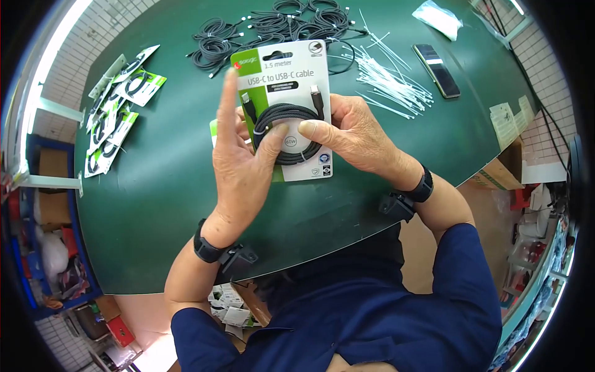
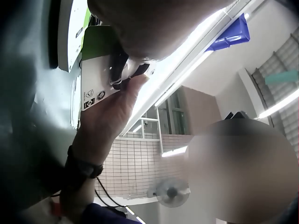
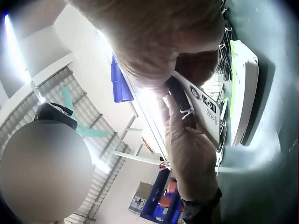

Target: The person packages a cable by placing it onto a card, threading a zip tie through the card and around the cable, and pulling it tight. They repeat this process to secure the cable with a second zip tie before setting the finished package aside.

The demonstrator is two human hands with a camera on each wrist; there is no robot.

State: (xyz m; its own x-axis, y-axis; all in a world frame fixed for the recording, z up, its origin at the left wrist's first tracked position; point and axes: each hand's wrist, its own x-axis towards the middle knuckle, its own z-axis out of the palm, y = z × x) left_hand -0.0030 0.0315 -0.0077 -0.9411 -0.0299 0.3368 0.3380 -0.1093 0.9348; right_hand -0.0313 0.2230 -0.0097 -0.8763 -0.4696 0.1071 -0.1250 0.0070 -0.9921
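Note:
A white and green retail card [image 1: 299, 57] labelled USB-C to USB-C cable stands tilted up between both hands, facing the head camera. A black braided USB-C cable [image 1: 286, 109] lies coiled on its front, its two plugs near the upper sides. My right hand [image 1: 359, 133] grips the card's right edge, thumb on the front by the coil and fingers behind. At the left edge my left hand [image 1: 238, 164] pinches card and coil, thumb over the cable, index finger pointing straight up. Beneath the held card, a stack of cards [image 3: 243, 88] lies on the table.
Several carded cables [image 1: 111, 121] lie in a pile on the green table [image 1: 186, 229] at the left. Bundled black cables [image 1: 273, 28] sit at the back. White zip ties [image 1: 393, 80], a phone [image 1: 437, 71] and a plastic bag [image 1: 437, 20] are toward the right.

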